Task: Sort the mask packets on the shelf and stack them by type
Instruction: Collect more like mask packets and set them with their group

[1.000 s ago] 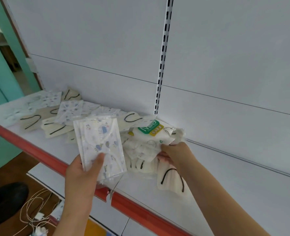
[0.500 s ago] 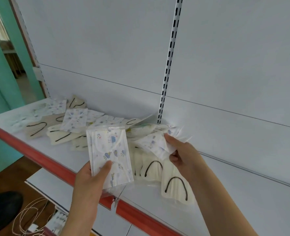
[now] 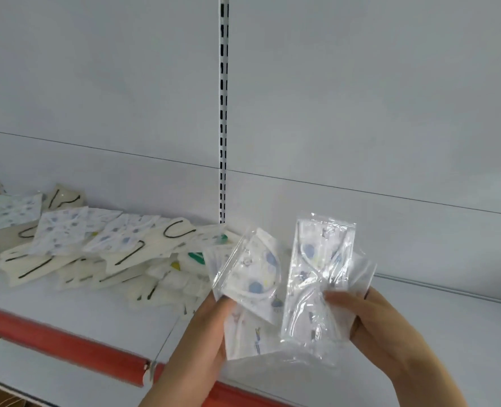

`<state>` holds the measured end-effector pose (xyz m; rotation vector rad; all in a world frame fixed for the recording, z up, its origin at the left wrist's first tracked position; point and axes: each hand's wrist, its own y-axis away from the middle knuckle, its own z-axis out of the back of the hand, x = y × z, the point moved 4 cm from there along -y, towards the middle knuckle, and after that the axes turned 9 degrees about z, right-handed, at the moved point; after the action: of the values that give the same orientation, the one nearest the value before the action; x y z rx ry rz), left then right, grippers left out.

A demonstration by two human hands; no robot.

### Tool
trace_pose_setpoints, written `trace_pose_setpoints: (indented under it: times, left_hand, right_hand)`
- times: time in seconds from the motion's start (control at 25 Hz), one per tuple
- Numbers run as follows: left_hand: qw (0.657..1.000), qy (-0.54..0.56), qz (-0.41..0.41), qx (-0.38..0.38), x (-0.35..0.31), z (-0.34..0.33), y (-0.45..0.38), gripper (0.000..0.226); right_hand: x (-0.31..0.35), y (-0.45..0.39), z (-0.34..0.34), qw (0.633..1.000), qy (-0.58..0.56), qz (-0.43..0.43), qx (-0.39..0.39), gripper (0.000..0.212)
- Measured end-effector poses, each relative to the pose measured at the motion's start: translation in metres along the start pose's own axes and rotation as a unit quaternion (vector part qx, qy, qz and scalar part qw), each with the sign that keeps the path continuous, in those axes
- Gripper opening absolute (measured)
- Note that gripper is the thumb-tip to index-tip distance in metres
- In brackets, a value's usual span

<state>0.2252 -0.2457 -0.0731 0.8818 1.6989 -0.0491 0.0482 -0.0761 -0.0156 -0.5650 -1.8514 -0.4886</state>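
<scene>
Nearest the camera, the left hand (image 3: pixel 205 333) grips a clear plastic packet holding a white mask printed with blue figures (image 3: pixel 252 292), thumb pressed across its lower face. Just beside it, the right hand (image 3: pixel 384 327) pinches a second clear plastic packet with the same blue-printed mask (image 3: pixel 317 286), held upright, the two packets' edges almost touching. Both are raised above the white shelf board with its red front strip (image 3: pixel 67 342). Farther back and left, a loose heap of mixed mask packets (image 3: pixel 102 254), cream with black loops and blue-printed, lies against the white back panel (image 3: pixel 361 113).
</scene>
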Motion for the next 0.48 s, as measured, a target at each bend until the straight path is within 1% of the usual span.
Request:
trace_pose_setpoints:
  times: [0.04,0.08,0.12,0.16,0.2,0.24,0.32,0.4,0.44,0.48]
  left_hand:
    - [1.0,-0.013,-0.011,0.002,0.002,-0.004,-0.001,0.028]
    - [1.0,0.0,-0.023,0.004,0.004,-0.009,0.004,0.027]
    - [1.0,0.026,-0.003,0.005,0.006,-0.022,0.015,0.026]
    - [0.998,0.047,0.049,0.015,0.009,-0.034,0.021,0.029]
    - [0.997,0.04,0.07,0.001,0.014,-0.043,0.033,0.036]
    - [0.996,0.027,0.08,0.021,0.022,-0.049,0.032,0.046]
    - [0.988,0.029,0.073,0.136,0.026,-0.055,0.036,0.059]
    - [0.988,0.016,0.077,0.134,0.024,-0.054,0.035,0.055]
    - [0.991,0.021,0.071,0.111,0.024,-0.051,0.034,0.051]
    - [0.993,0.024,0.049,0.109,0.023,-0.049,0.032,0.044]
  right_hand:
    - [-0.007,0.004,0.0,0.999,0.036,-0.01,-0.005,0.023]
    - [-0.014,0.006,0.002,0.997,0.077,-0.014,-0.017,0.021]
    - [-0.019,0.008,0.004,0.993,0.11,-0.01,-0.036,0.021]
    - [-0.023,0.008,0.007,0.991,0.119,-0.001,-0.06,0.022]
    - [-0.026,0.008,0.009,0.99,0.113,0.008,-0.087,0.022]
    - [-0.028,0.009,0.011,0.988,0.101,0.017,-0.113,0.021]
    - [-0.027,0.012,0.011,0.983,0.104,0.025,-0.149,0.017]
    - [-0.027,0.014,0.008,0.982,0.131,0.015,-0.138,0.014]
    - [-0.027,0.015,0.006,0.982,0.146,0.009,-0.122,0.015]
    - [-0.025,0.016,0.006,0.98,0.164,0.011,-0.11,0.017]
